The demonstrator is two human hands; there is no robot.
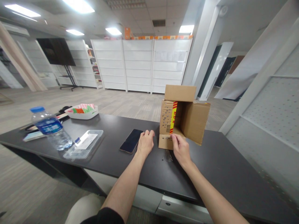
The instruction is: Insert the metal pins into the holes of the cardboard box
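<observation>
An open cardboard box (167, 113) stands on the dark desk with its flaps spread. Many small grey dots mark its left face and lower front flap (165, 142). My right hand (181, 149) is at that flap, thumb and forefinger pinched together by the yellow and red tape (173, 117). Whatever sits between those fingertips is too small to make out. Just below the flap, several thin metal nails or screws (167, 155) lie in a bunch. My left hand (146, 143) rests palm down, fingers loosely bent, beside a dark phone (132, 141).
On the left of the desk (107, 165) are a water bottle (52, 129), a clear plastic case (84, 144) and a white basket (83, 113) with colourful contents. A drawer (182, 208) lies under the front edge. White shelving (137, 65) stands behind.
</observation>
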